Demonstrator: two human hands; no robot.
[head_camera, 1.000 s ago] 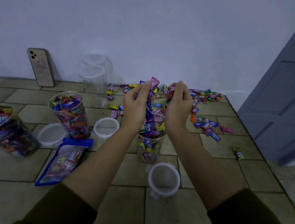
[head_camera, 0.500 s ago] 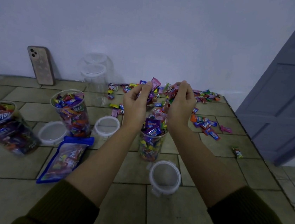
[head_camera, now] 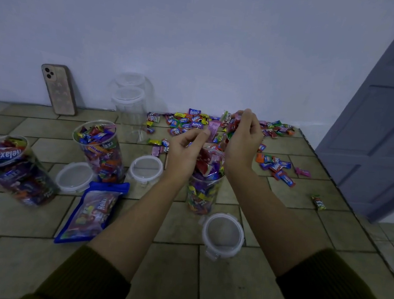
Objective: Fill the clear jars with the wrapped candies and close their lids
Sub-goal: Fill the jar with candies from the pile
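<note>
Since half a second ago our hands have parted. Our left hand (head_camera: 186,148) has sunk to the rim of the middle jar (head_camera: 204,194), and our right hand (head_camera: 243,140) has lifted just above it. Our left thumb and forefinger pinch a pink candy (head_camera: 212,127); our right fingers curl round a clutch of wrapped candies (head_camera: 230,125). The open jar stands mid-counter, heaped past its rim, with its lid (head_camera: 223,236) just beside it toward the near edge. Loose candies (head_camera: 189,121) spread along the far edge of the tiled counter (head_camera: 177,270). Toward the left edge we see a second filled jar (head_camera: 100,150), a third filled jar (head_camera: 14,170) and a blue candy bag (head_camera: 93,211). A phone (head_camera: 59,89) leans at the far edge.
</note>
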